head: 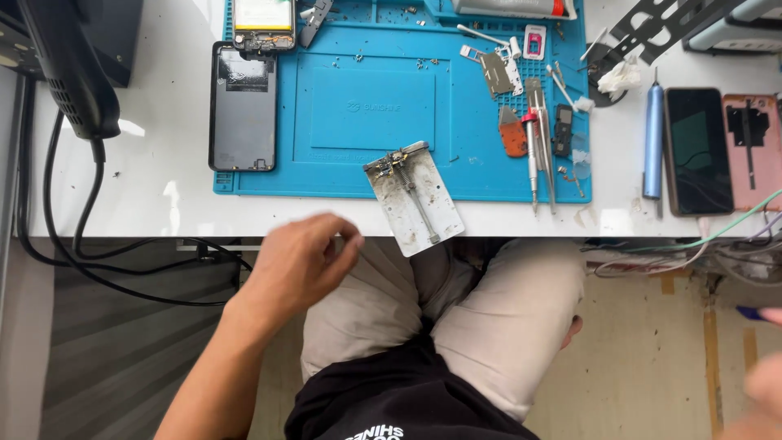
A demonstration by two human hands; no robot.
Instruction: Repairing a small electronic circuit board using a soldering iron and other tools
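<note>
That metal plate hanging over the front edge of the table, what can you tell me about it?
The metal plate is a pale, rectangular slab, scuffed and stained dark in patches. A slim rod with a spring runs along its length, ending in a small clamp that grips a tiny circuit part near its far end. It lies flat and askew, its far end on the blue mat, its near corner jutting past the white table edge. Neither hand touches it; the left hand hovers nearby.

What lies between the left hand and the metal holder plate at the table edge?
In the head view, only the bare white table edge lies between the left hand and the metal holder plate; they do not touch.
</note>
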